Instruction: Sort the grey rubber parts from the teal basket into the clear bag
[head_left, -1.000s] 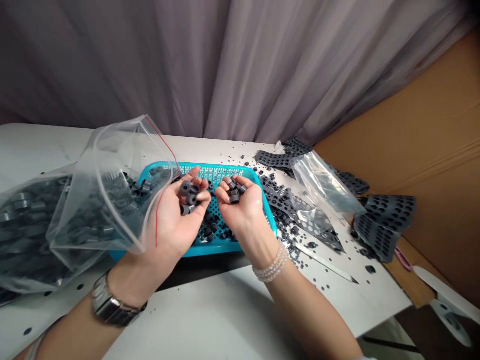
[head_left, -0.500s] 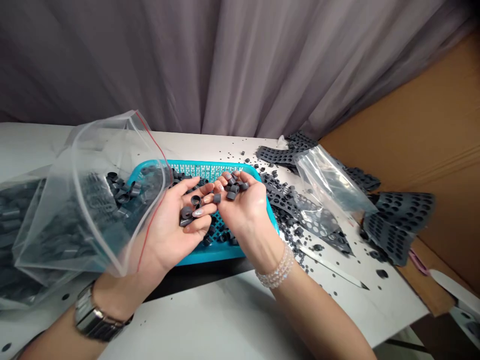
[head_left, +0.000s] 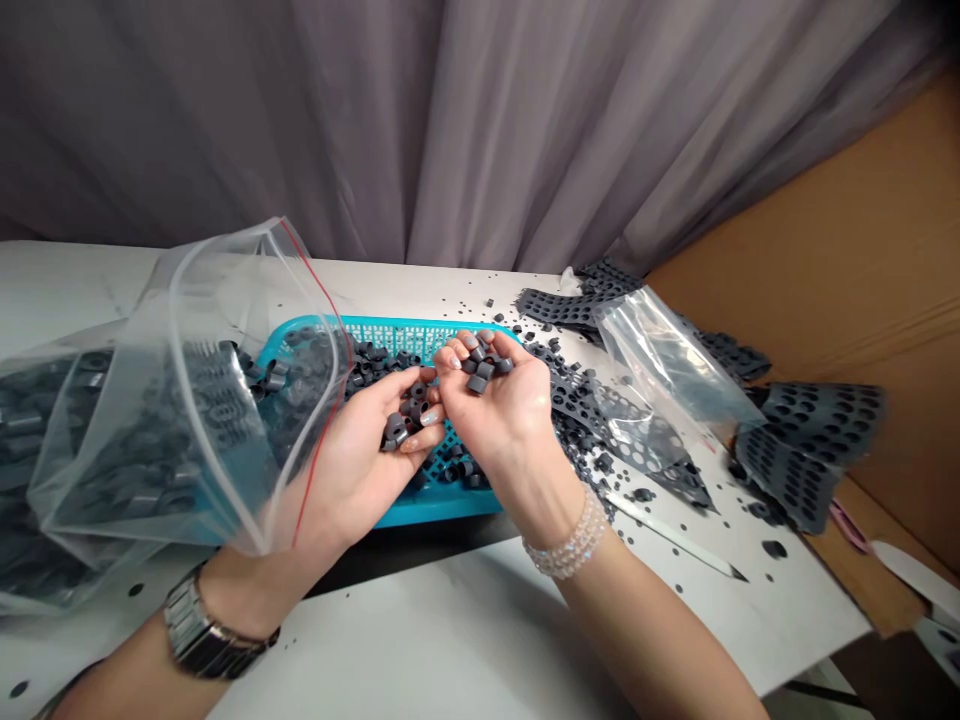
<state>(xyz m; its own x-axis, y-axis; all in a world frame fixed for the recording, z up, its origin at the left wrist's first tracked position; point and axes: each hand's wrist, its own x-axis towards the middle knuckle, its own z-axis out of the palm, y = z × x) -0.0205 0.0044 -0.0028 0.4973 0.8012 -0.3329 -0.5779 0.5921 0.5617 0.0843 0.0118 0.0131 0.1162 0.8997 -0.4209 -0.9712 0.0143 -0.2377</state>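
Over a blue plastic basket (head_left: pixel 427 515) my two hands meet, palms up and cupped. My left hand (head_left: pixel 360 450) curls its fingers round several small dark grey rubber rings (head_left: pixel 405 425). In the palm of my right hand (head_left: pixel 499 410) lie several more small grey pieces (head_left: pixel 484 365), its fingers bent over them. Loose grey rings (head_left: pixel 375 362) fill part of the basket behind and below the hands. A clear zip bag (head_left: pixel 217 400) with a red line on its mouth stands open against my left wrist, with many grey rings inside.
Punched grey rubber sheets (head_left: pixel 817 440) and an empty-looking clear bag (head_left: pixel 675 350) lie at the right. Grey scraps are scattered beside the basket. A white pencil-like stick (head_left: pixel 675 540) lies near the table's right edge, by a cardboard wall (head_left: pixel 847 270). A grey curtain (head_left: pixel 487 130) hangs behind.
My right hand has shifted slightly right, its fingers apart from the left hand's rings. The left fingers have closed more over the rings, which sit deeper in the hand.
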